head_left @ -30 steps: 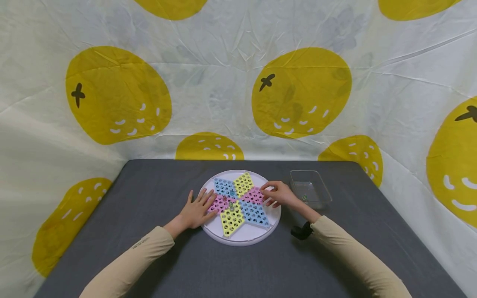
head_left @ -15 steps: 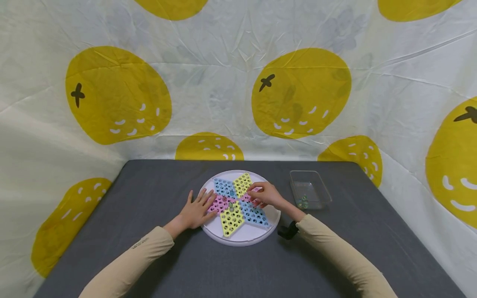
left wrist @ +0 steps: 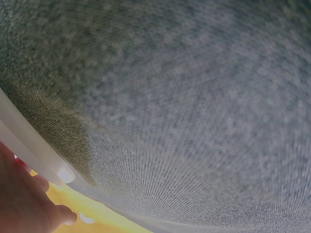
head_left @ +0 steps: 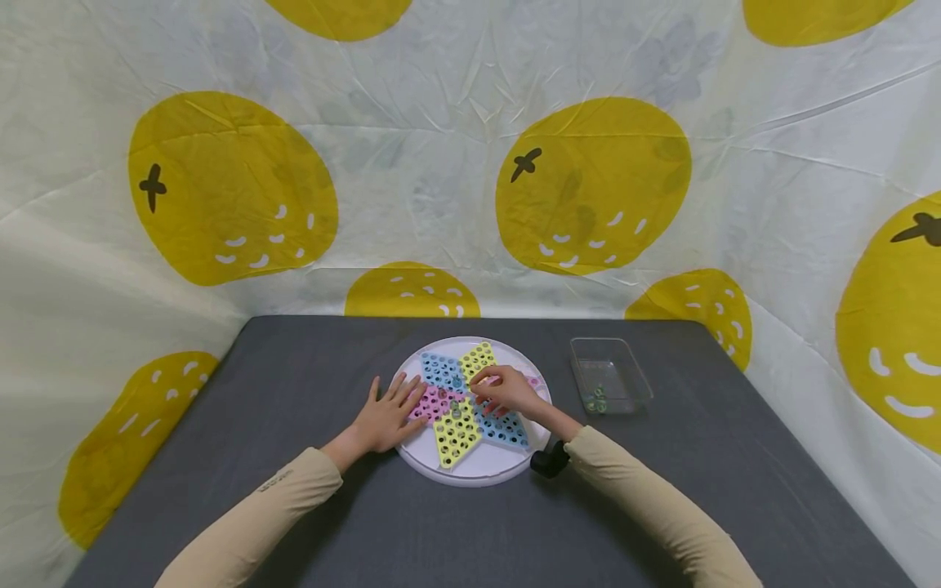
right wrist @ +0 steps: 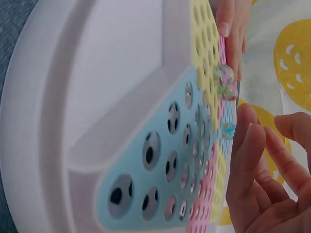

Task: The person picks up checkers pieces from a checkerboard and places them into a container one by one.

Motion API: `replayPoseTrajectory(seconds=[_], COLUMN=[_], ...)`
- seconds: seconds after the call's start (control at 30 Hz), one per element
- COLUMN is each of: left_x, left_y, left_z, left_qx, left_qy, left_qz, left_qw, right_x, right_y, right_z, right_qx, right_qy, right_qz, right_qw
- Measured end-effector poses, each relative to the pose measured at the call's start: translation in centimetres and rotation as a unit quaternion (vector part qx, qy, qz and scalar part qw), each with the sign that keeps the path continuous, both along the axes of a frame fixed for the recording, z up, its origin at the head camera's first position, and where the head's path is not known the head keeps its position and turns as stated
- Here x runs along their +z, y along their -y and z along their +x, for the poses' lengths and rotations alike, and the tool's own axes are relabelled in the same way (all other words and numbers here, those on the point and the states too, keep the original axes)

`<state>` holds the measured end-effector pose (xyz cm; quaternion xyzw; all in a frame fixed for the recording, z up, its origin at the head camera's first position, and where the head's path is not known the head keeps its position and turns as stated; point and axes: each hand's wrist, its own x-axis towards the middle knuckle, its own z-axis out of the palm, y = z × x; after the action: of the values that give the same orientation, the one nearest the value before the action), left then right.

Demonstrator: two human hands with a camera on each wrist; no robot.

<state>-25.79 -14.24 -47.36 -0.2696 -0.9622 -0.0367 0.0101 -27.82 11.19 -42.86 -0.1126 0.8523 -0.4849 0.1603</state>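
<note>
A round white Chinese checkers board [head_left: 474, 472] with a pastel blue, pink and yellow star full of holes lies on the table. My left hand [head_left: 384, 420] rests with spread fingers on its left rim and pink point. Over the right of the star's middle is my right hand [head_left: 512, 392], thumb and index finger pinched together on what looks like a small marble, mostly hidden by the fingertips. In the right wrist view, a blue marble [right wrist: 228, 130] sits beyond the near blue point, and clear tinted marbles [right wrist: 224, 74] cluster close to the left hand's fingers.
A clear rectangular container [head_left: 639, 398] stands right of the board, with several greenish marbles [head_left: 596, 399] in its near left corner. Dark cloth covers the table [head_left: 470, 539]. A white curtain [head_left: 434, 180] with yellow fruit prints hangs behind it.
My right hand has moved left across the board, from the right pink point toward the star's middle, keeping its pinch. The marbles in the container now show fully. My left hand has stayed put.
</note>
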Motion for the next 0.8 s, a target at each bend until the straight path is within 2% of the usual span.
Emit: replayPoseTrajectory(seconds=[0.5,0.8], left_x=[-0.4,-0.2], left_y=[0.1,0.0], left_z=[-0.2,-0.2], left_qx=[0.009,0.008], left_qy=[0.004,0.003], left_qz=[-0.008,-0.008], left_qw=[0.9999,0.9999], right_x=[-0.9,-0.9], right_y=[1.5,2.2], right_z=[0.6,0.8], right_qx=[0.018,0.016], right_qy=[0.011,0.011], right_qz=[0.018,0.051], right_qw=[1.0,0.998])
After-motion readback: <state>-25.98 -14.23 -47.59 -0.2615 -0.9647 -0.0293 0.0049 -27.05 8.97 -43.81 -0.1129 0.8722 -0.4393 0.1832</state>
